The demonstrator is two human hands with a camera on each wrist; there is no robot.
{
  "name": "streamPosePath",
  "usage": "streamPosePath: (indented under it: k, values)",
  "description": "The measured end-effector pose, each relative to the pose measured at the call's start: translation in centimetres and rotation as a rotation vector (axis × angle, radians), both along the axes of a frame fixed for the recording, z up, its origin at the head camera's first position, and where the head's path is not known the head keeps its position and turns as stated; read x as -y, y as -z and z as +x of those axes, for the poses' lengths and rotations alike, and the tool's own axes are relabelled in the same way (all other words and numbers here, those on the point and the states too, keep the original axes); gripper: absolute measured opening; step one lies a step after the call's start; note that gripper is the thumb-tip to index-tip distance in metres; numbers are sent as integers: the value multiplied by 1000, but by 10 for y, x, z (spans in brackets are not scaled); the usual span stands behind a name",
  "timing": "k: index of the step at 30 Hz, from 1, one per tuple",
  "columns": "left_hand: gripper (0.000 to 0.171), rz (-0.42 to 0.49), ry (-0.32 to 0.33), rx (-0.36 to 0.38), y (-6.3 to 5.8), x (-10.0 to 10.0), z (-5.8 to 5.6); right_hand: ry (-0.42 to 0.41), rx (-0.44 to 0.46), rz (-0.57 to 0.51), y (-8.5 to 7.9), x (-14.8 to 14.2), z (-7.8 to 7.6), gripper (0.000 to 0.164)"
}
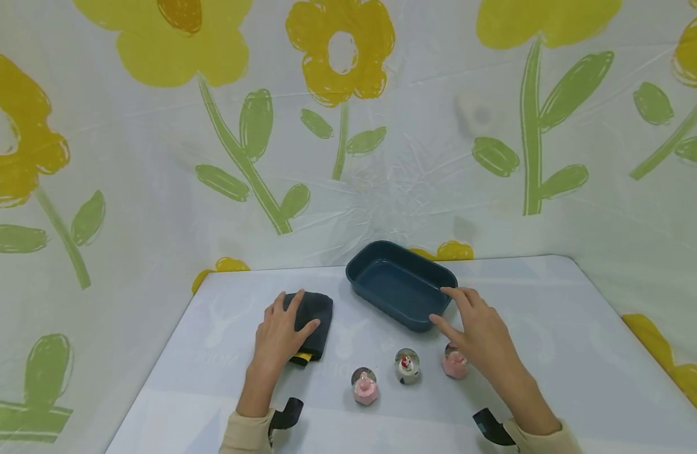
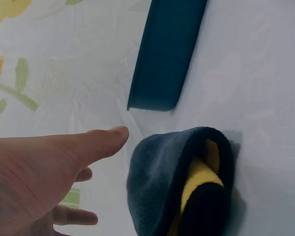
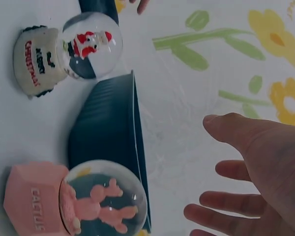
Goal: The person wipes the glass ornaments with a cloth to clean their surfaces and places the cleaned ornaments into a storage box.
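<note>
My left hand (image 1: 277, 337) hovers with spread fingers over a folded dark grey-blue cloth (image 1: 317, 318), its yellow part showing at the near edge. In the left wrist view the folded cloth (image 2: 160, 177) lies beside the hand (image 2: 54, 167), apart from the thumb. My right hand (image 1: 481, 325), fingers spread and holding nothing, is at the near right end of a dark teal rectangular dish (image 1: 382, 301). Close below it stands a pink snow globe (image 1: 454, 362), marked CACTUS in the right wrist view. A white Christmas snow globe (image 1: 408, 367) stands in the middle, another pink snow globe (image 1: 365, 388) to its left.
The white table (image 1: 552, 353) carries all these things. A white sheet printed with yellow flowers (image 1: 416, 145) hangs behind and around it. The dish stands near the table's far edge, with the snow globes on its near side.
</note>
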State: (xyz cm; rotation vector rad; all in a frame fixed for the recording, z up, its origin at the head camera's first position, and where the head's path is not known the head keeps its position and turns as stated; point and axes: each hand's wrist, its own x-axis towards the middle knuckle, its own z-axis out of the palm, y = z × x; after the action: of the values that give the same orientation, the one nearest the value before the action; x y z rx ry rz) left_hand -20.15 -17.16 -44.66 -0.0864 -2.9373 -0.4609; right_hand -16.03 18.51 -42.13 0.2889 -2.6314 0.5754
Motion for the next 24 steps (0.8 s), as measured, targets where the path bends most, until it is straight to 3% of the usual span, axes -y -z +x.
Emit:
streamPosePath:
  k: [14,24]
  values:
    - [82,-30,-71,87,23,-3,-18,-64,7,2,2,29,11,58]
    - [89,-38,-80,84,31,-9,-29,-137,24,19,5,57,23,55]
